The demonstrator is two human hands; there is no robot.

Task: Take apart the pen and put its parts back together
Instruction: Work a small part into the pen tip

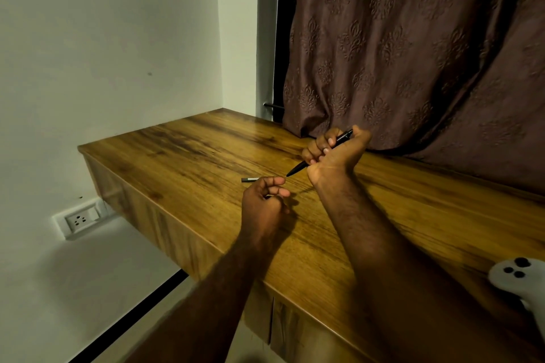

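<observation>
A black pen [298, 168] is gripped in my right hand [333, 153], fingers curled round its barrel, tip pointing down-left and the clip end sticking out past the thumb. My left hand [265, 200] sits just below the tip with its fingers curled; thumb and forefinger lie close to the pen's point, and whether they pinch a small part I cannot tell. A short dark pen part [250, 179] with a pale band lies on the wooden table [182, 156], just left of my left hand's fingers.
A brown patterned curtain [413, 47] hangs behind the table's far edge. A white game controller [519, 277] lies at the table's near right. The table's left edge drops off beside a white wall with a socket [79, 219].
</observation>
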